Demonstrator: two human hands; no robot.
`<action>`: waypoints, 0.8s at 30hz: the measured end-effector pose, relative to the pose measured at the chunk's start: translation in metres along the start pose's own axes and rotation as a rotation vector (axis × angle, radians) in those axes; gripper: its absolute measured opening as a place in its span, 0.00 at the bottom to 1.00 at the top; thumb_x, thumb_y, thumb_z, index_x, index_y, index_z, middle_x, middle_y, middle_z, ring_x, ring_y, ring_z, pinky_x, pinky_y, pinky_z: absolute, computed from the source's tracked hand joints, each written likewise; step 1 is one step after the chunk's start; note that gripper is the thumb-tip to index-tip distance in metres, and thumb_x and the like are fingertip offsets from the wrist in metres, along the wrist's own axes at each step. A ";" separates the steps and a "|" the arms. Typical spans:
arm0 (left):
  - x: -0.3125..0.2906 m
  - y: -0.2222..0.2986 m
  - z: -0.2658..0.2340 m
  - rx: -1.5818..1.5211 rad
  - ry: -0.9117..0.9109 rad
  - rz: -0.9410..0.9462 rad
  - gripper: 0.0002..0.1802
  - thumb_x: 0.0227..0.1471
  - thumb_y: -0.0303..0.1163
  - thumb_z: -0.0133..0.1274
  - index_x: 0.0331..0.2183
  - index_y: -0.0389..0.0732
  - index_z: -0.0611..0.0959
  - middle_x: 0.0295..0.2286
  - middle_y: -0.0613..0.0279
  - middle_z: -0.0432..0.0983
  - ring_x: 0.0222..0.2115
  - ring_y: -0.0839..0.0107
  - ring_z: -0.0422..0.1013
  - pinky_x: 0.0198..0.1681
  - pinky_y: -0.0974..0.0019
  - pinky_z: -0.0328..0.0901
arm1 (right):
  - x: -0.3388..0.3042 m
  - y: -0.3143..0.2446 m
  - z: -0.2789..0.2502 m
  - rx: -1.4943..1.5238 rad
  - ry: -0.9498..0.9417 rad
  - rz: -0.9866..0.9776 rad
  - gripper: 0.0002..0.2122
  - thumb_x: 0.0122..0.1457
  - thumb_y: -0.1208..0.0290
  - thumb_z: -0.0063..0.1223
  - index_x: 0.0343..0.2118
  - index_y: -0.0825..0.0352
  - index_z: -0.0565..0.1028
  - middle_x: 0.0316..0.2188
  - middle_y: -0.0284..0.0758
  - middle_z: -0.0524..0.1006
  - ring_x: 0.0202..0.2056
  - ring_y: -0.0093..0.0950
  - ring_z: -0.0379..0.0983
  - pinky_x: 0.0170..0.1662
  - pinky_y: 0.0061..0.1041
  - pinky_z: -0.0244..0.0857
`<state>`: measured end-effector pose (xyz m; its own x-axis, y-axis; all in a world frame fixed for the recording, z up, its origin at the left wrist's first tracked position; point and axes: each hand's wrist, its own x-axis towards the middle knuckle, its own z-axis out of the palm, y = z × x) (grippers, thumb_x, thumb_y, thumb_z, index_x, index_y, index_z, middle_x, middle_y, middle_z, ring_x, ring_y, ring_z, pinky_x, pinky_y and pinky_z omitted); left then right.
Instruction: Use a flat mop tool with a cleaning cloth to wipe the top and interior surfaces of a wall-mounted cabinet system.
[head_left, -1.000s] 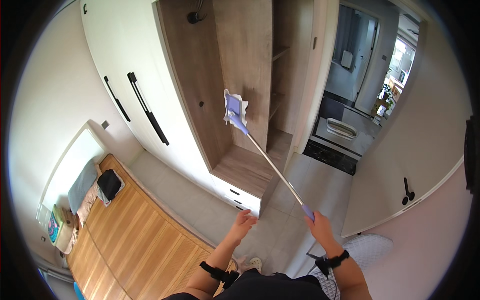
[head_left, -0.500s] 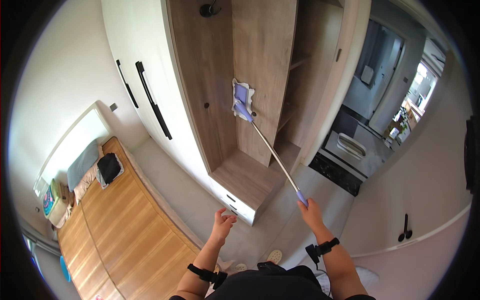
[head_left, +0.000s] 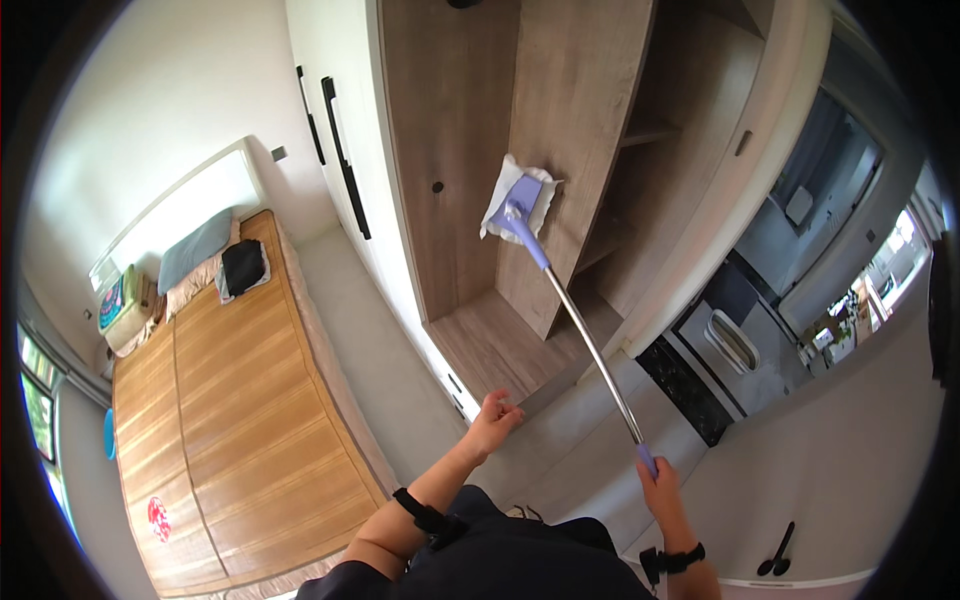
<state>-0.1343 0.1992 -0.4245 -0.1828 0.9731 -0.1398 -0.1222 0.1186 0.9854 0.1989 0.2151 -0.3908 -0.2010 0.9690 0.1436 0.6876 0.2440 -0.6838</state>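
My right hand is closed round the lower purple grip of a long flat mop with a metal pole. Its purple triangular head carries a white cloth with ragged edges that stick out all round. That head is up inside an open wooden wardrobe bay, in front of the back panel; whether it touches the panel I cannot tell. Beside the bay's low ledge hangs my left hand, holding nothing, its fingers loosely bent and apart.
White wardrobe doors with long black handles stand left of the bay. Further left is a bed with a wooden slatted mat. Open shelves rise at the right, then a doorway with a dark stone threshold.
My view has swung and I stand nearer the wardrobe. The mop head has come off the back panel or tilted, showing more of its cloth. My left hand is closer to the ledge.
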 end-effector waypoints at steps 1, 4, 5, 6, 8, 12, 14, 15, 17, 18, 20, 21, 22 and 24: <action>0.000 0.001 0.003 -0.005 0.013 0.002 0.26 0.50 0.30 0.45 0.49 0.39 0.57 0.35 0.60 0.70 0.34 0.75 0.66 0.36 0.72 0.60 | -0.008 -0.007 -0.009 -0.022 -0.010 0.005 0.13 0.49 0.63 0.51 0.22 0.70 0.68 0.13 0.42 0.67 0.15 0.38 0.64 0.19 0.32 0.56; 0.011 0.005 0.021 0.040 -0.081 -0.090 0.25 0.50 0.34 0.46 0.47 0.34 0.59 0.34 0.58 0.69 0.36 0.72 0.65 0.41 0.70 0.60 | -0.034 0.017 -0.019 -0.142 -0.003 -0.010 0.13 0.49 0.63 0.51 0.24 0.70 0.68 0.14 0.43 0.68 0.16 0.40 0.66 0.19 0.34 0.56; 0.016 0.002 0.027 0.059 -0.163 -0.120 0.25 0.51 0.38 0.44 0.48 0.37 0.61 0.35 0.60 0.69 0.37 0.73 0.66 0.39 0.70 0.61 | -0.043 0.020 -0.021 -0.181 -0.041 0.068 0.13 0.48 0.62 0.52 0.24 0.70 0.68 0.14 0.44 0.69 0.17 0.41 0.66 0.20 0.34 0.57; 0.021 -0.003 0.034 0.079 -0.248 -0.150 0.24 0.52 0.42 0.42 0.48 0.41 0.62 0.36 0.63 0.70 0.37 0.74 0.66 0.37 0.71 0.61 | -0.053 0.020 -0.023 -0.221 -0.077 0.148 0.14 0.48 0.62 0.52 0.24 0.70 0.68 0.15 0.44 0.69 0.19 0.41 0.67 0.21 0.35 0.58; 0.033 -0.015 0.051 0.049 -0.329 -0.245 0.25 0.52 0.46 0.41 0.48 0.42 0.64 0.37 0.63 0.69 0.38 0.73 0.66 0.38 0.70 0.61 | -0.078 0.027 -0.017 -0.244 -0.038 0.173 0.13 0.47 0.63 0.52 0.24 0.70 0.69 0.14 0.44 0.69 0.18 0.40 0.67 0.21 0.34 0.57; 0.058 -0.039 0.072 0.014 -0.483 -0.348 0.25 0.51 0.48 0.41 0.48 0.44 0.63 0.37 0.63 0.69 0.38 0.72 0.66 0.38 0.68 0.62 | -0.083 0.012 -0.005 -0.255 0.004 0.291 0.13 0.46 0.63 0.54 0.24 0.71 0.70 0.14 0.43 0.69 0.18 0.38 0.68 0.22 0.33 0.59; 0.066 -0.039 0.076 -0.110 -0.585 -0.402 0.25 0.51 0.50 0.41 0.47 0.46 0.63 0.37 0.63 0.68 0.38 0.71 0.66 0.38 0.66 0.62 | -0.073 -0.001 0.003 -0.268 0.005 0.316 0.13 0.46 0.63 0.54 0.24 0.71 0.70 0.14 0.43 0.69 0.18 0.38 0.68 0.22 0.33 0.59; 0.072 -0.034 0.080 -0.114 -0.607 -0.406 0.25 0.51 0.50 0.41 0.47 0.46 0.63 0.37 0.63 0.68 0.38 0.71 0.66 0.38 0.66 0.62 | -0.068 -0.007 0.009 -0.270 0.002 0.327 0.13 0.46 0.63 0.54 0.24 0.71 0.70 0.14 0.43 0.69 0.18 0.37 0.68 0.22 0.32 0.59; 0.086 -0.023 0.088 -0.008 -0.540 -0.492 0.23 0.50 0.51 0.41 0.43 0.47 0.64 0.37 0.62 0.68 0.38 0.71 0.66 0.38 0.64 0.62 | -0.064 -0.012 0.025 -0.203 0.007 0.380 0.14 0.46 0.63 0.54 0.24 0.71 0.70 0.14 0.43 0.69 0.18 0.37 0.68 0.22 0.32 0.59; 0.089 -0.022 0.091 -0.011 -0.556 -0.492 0.23 0.50 0.51 0.41 0.43 0.47 0.64 0.37 0.62 0.68 0.38 0.71 0.66 0.38 0.64 0.62 | -0.063 -0.015 0.033 -0.122 -0.002 0.412 0.14 0.46 0.63 0.54 0.25 0.71 0.70 0.14 0.43 0.69 0.18 0.36 0.68 0.22 0.32 0.59; 0.095 -0.021 0.094 -0.005 -0.510 -0.468 0.22 0.50 0.52 0.41 0.39 0.46 0.64 0.36 0.61 0.70 0.37 0.71 0.67 0.37 0.64 0.62 | -0.060 -0.022 0.047 -0.130 -0.009 0.395 0.14 0.46 0.62 0.54 0.25 0.71 0.70 0.14 0.42 0.70 0.18 0.36 0.68 0.22 0.31 0.59; 0.100 -0.022 0.093 -0.012 -0.519 -0.465 0.22 0.50 0.52 0.41 0.39 0.46 0.64 0.36 0.61 0.70 0.37 0.71 0.67 0.37 0.64 0.62 | -0.057 -0.025 0.052 -0.128 -0.029 0.364 0.15 0.46 0.62 0.54 0.26 0.71 0.70 0.14 0.42 0.70 0.18 0.35 0.68 0.22 0.31 0.59; 0.105 -0.026 0.088 -0.035 -0.511 -0.461 0.20 0.51 0.50 0.40 0.38 0.44 0.64 0.36 0.60 0.70 0.35 0.69 0.68 0.38 0.62 0.62 | -0.053 -0.030 0.055 -0.138 -0.024 0.366 0.15 0.46 0.62 0.54 0.26 0.71 0.70 0.14 0.42 0.70 0.18 0.35 0.68 0.22 0.31 0.59; 0.120 -0.032 0.076 -0.066 -0.508 -0.456 0.19 0.52 0.47 0.39 0.37 0.41 0.64 0.35 0.59 0.71 0.34 0.68 0.69 0.40 0.59 0.63 | -0.043 -0.040 0.060 -0.116 -0.050 0.376 0.15 0.47 0.61 0.54 0.27 0.71 0.70 0.15 0.42 0.70 0.19 0.36 0.68 0.22 0.31 0.59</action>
<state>-0.0784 0.3268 -0.4658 0.3795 0.8027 -0.4600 -0.1408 0.5415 0.8288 0.1382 0.1613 -0.4129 0.0484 0.9892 -0.1386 0.7935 -0.1224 -0.5962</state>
